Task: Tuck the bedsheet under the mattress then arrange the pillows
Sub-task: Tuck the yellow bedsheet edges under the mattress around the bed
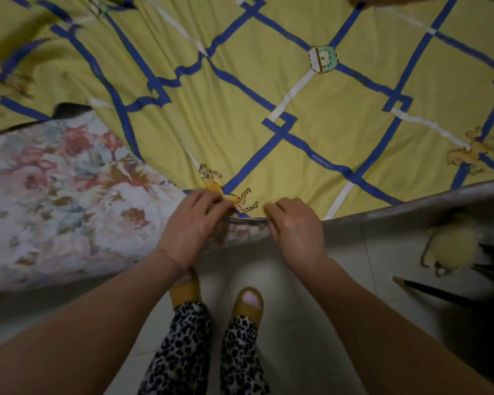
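Where floral mattress [69, 181] shows, 2 hands, left hand [193, 223] and right hand [293, 226], seemingly pinch wrinkled yellow bedsheet [268, 81].

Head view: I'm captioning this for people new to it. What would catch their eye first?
The yellow bedsheet with its blue lattice fills the upper frame. At its near edge, the left hand and right hand pinch the hem at the mattress edge. On the left, the floral mattress lies bare where the sheet has not been pulled over it.
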